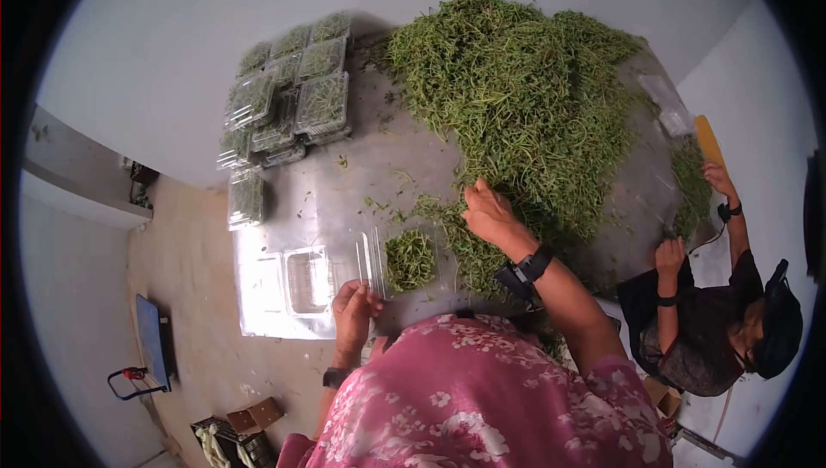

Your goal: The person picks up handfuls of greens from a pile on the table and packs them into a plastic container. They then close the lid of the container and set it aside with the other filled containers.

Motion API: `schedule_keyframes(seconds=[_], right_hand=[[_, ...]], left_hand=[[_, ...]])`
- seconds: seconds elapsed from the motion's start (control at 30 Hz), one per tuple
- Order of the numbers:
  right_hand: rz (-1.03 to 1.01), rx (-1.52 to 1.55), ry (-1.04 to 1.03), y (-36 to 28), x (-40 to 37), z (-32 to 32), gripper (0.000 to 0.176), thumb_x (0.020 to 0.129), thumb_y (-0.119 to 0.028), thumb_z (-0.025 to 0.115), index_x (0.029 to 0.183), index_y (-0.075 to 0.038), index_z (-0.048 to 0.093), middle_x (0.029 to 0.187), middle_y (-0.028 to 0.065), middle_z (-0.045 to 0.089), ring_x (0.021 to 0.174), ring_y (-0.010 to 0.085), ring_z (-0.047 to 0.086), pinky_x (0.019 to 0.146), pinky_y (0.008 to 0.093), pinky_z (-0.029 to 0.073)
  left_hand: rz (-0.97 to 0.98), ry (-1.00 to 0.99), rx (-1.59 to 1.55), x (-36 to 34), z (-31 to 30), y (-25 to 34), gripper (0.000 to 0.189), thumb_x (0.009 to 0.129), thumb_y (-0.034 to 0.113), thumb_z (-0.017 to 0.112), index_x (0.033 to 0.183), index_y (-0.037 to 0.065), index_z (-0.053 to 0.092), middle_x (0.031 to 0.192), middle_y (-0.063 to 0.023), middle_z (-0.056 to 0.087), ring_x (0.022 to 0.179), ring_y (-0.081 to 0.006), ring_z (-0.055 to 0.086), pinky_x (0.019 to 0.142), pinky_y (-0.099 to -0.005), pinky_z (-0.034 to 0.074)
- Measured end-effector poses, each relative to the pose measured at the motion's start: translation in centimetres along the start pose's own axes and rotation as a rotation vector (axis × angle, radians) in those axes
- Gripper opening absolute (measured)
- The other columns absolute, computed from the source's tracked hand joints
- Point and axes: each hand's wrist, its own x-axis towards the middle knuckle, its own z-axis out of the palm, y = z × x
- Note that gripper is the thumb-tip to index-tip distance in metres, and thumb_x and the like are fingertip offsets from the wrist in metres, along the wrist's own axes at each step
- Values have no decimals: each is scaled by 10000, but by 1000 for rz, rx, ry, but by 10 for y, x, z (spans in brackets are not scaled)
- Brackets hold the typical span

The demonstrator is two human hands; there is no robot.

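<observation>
My left hand (pixel 354 311) pinches the near edge of an open clear plastic clamshell box (pixel 372 261). Loose leafy green stems (pixel 409 260) lie in the box's base, and its lid stands raised on the left side. My right hand (pixel 492 214) is at the near left edge of a large heap of the same greens (pixel 525 89), its fingers curled closed on some stems; the fingertips are partly hidden. A smaller spread of greens (pixel 477 253) lies between the box and the right forearm.
Filled clamshell boxes (pixel 323 102) stand stacked at the back left of the metal table (pixel 387 158). An open box without greens (pixel 308 281) lies at the front left. On the right, a co-worker (pixel 701 322) handles greens beside a yellow board (pixel 710 139). A blue trolley (pixel 153 341) stands on the floor.
</observation>
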Motion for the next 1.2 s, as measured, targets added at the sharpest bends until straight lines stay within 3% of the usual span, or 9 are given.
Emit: schedule_keyframes(seconds=[0.17, 0.27, 0.37, 0.5, 0.6, 0.83, 0.93, 0.97, 1.2], right_hand=[[-36, 45, -19, 8, 1, 5, 194, 805, -47, 617, 962, 2, 515, 1107, 231, 520, 997, 428, 558, 771, 489, 487], [-54, 99, -148, -7, -7, -26, 274, 828, -63, 532, 1097, -16, 539, 1111, 260, 563, 1065, 422, 543, 855, 478, 489], [-206, 80, -43, -6, -21, -10, 299, 814, -38, 513, 1112, -38, 534, 1099, 250, 541, 1022, 421, 556, 838, 486, 486], [-206, -40, -145, -24, -27, 1, 319, 808, -11, 488, 1120, -61, 528, 1178, 261, 455, 977, 420, 570, 806, 484, 488], [-212, -60, -193, -28, -27, 12, 373, 780, -20, 612, 1132, -103, 522, 1130, 211, 467, 986, 401, 550, 798, 470, 457], [-274, 300, 10, -17, -21, -5, 135, 761, 55, 541, 807, -28, 444, 796, 138, 407, 724, 358, 471, 646, 451, 396], [-262, 207, 20, -7, -17, -16, 94, 769, 22, 542, 829, -24, 485, 866, 204, 502, 781, 423, 524, 655, 488, 424], [-314, 219, 91, 2, -13, -10, 119, 763, 47, 551, 829, -18, 477, 777, 141, 448, 726, 347, 486, 647, 440, 406], [-448, 469, 233, -70, -38, -71, 152, 786, 46, 569, 927, -5, 546, 912, 138, 551, 804, 339, 572, 697, 404, 471]], left_hand=[[13, 23, -3, 1, 0, 0, 185, 933, 194, 563, 1013, 27, 547, 764, -63, 605, 614, -125, 558, 546, -224, 435], [16, 23, 1, 2, 0, -9, 224, 938, 216, 568, 1026, 13, 538, 787, -70, 610, 648, -126, 562, 569, -233, 450], [20, 0, 9, 4, 0, -8, 257, 948, 242, 552, 1043, 6, 527, 804, -76, 615, 668, -137, 569, 595, -249, 464], [15, -23, 32, 7, -4, -10, 267, 964, 268, 517, 1056, 17, 522, 811, -76, 618, 670, -151, 577, 609, -264, 465], [4, -17, 29, 7, -5, -10, 260, 961, 270, 524, 1045, 24, 524, 811, -76, 608, 672, -151, 570, 611, -265, 466], [-14, -34, -12, 7, -6, -8, 265, 944, 233, 566, 1041, -9, 517, 835, -85, 609, 694, -127, 578, 630, -239, 491], [-10, -26, 8, 8, -7, -10, 274, 940, 242, 574, 1041, -7, 522, 832, -81, 615, 691, -126, 584, 629, -234, 490], [-10, -22, 17, 9, -7, -10, 278, 938, 247, 578, 1041, -5, 524, 832, -80, 618, 691, -126, 587, 628, -233, 490], [-10, -23, 59, 8, -8, -10, 299, 933, 293, 580, 1052, 22, 530, 836, -72, 626, 704, -132, 601, 634, -241, 486]])
